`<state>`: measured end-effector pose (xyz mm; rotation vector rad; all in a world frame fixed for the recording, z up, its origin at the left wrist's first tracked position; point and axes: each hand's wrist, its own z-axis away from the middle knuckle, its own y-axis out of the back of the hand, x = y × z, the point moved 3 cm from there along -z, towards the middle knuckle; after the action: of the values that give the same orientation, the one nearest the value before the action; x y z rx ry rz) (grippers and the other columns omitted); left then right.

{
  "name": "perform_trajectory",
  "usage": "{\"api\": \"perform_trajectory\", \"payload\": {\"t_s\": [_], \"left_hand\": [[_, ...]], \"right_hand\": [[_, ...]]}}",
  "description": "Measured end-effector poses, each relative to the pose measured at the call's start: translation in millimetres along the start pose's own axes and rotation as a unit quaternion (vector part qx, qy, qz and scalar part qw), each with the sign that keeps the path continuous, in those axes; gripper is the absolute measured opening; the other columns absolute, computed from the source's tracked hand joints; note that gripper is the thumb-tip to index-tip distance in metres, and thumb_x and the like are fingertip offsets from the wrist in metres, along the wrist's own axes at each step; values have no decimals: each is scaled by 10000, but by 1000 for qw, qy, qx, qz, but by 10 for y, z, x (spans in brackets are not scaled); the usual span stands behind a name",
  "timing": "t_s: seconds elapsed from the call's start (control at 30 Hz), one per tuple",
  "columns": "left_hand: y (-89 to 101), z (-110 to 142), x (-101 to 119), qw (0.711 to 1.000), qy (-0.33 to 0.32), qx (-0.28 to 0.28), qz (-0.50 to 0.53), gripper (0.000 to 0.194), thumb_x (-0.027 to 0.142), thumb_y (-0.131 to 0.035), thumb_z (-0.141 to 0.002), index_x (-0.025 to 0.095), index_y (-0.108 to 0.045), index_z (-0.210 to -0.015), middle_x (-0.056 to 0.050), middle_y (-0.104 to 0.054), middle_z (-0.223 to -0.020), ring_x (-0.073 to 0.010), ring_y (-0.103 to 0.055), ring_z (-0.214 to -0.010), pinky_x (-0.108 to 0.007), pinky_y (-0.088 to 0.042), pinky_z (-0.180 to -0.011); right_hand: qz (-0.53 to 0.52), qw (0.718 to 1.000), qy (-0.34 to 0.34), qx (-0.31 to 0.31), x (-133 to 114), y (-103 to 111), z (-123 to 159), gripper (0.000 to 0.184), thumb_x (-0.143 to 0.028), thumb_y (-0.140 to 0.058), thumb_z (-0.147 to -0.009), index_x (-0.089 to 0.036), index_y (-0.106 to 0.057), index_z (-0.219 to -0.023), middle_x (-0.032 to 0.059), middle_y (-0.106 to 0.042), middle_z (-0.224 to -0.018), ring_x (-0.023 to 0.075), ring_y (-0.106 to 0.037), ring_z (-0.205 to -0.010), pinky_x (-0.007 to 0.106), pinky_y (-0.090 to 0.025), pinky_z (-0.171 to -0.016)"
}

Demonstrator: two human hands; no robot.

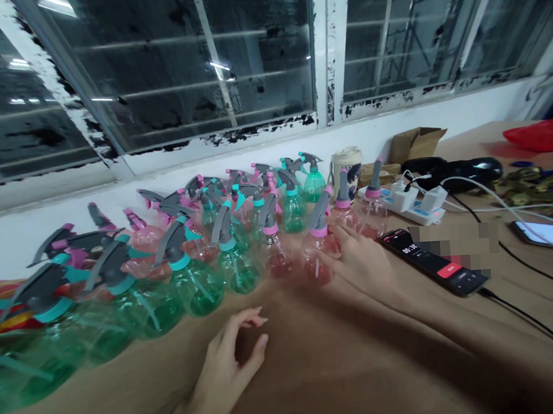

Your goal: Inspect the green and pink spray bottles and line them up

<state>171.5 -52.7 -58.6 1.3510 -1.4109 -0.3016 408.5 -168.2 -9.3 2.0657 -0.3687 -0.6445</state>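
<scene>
Brown tabletop [309,370]: pink spray bottle [316,271] within pinch of right hand [363,263]; left hand [224,367] (nearer camera) loosely spread.

Windows [257,52]: dark panes [156,71], patchy frames [327,60]
Cup [345,160]: pale, printed
Cardboard box [413,145]: brown
Power strip [417,212]: white, chargers [404,196] plugged in
</scene>
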Motion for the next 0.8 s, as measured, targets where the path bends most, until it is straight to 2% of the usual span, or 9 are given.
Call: {"api": "perform_trajectory", "payload": {"t_s": [0.1,0.2,0.33,0.4,0.47,0.57,0.63,0.73,0.8], "left_hand": [[-13,-63,111,997,21,-19,77,314,249,-515,-864,267,-442,-1169,-56,-631,-1116,-220,-617,-1025,-467,-496,-898],[23,-148,336,986,15,-39,161,496,261,-576,-832,271,-370,-1284,-91,-532,-1302,-245,-536,-1168,-482,-440,-983],[198,-216,640,972,5,-39,232,631,248,-657,-769,285,-350,-1320,-68,-496,-1350,-264,-468,-1237,-483,-381,-1040],[303,-203,717,967,14,-22,252,613,243,-664,-761,284,-381,-1304,-64,-551,-1284,-268,-544,-1149,-474,-445,-983],[385,-158,724,965,36,-6,261,536,250,-651,-777,273,-435,-1267,-62,-594,-1223,-266,-584,-1091,-459,-484,-940],[477,-56,653,967,59,35,247,385,257,-605,-822,260,-512,-1195,-49,-606,-1207,-242,-570,-1116,-427,-453,-984],[528,10,584,968,75,72,228,311,262,-565,-843,258,-538,-1153,-39,-622,-1181,-224,-595,-1071,-411,-464,-968],[581,58,515,967,87,108,213,311,226,-528,-821,265,-548,-1128,-28,-642,-1135,-219,-622,-1010,-399,-491,-920],[586,42,503,966,81,113,218,347,181,-511,-782,268,-545,-1116,-19,-650,-1091,-208,-628,-988,-366,-511,-881]], "right_hand": [[-9,999,47,-8,-117,111,233,488,-564,-444,-845,-185,-530,-1140,108,-664,-1077,292,-661,-816,359,-469,-581],[-43,995,84,-29,-307,182,459,477,-618,-455,-813,-207,-577,-1023,72,-696,-927,248,-663,-646,323,-426,-481],[-107,982,153,-41,-641,177,695,406,-586,-512,-788,-216,-608,-926,46,-686,-846,212,-652,-599,292,-396,-443],[-139,972,187,-38,-820,146,781,409,-590,-517,-784,-216,-617,-919,48,-687,-852,209,-659,-634,283,-408,-454],[-166,963,209,-40,-986,116,842,487,-651,-522,-750,-212,-630,-930,58,-695,-861,222,-668,-677,290,-439,-483],[-203,948,238,-61,-1158,101,869,637,-727,-546,-667,-207,-633,-1025,61,-710,-917,252,-677,-764,332,-502,-569],[-236,930,264,-95,-1178,82,835,652,-704,-564,-674,-230,-603,-1121,40,-707,-993,244,-673,-846,351,-528,-666],[-270,900,309,-148,-1027,-55,731,533,-583,-556,-781,-242,-568,-1191,33,-663,-1142,206,-623,-1016,347,-499,-855],[-238,907,316,-141,-826,-232,654,508,-545,-549,-807,-223,-573,-1199,62,-633,-1201,223,-568,-1113,410,-439,-956]]}}
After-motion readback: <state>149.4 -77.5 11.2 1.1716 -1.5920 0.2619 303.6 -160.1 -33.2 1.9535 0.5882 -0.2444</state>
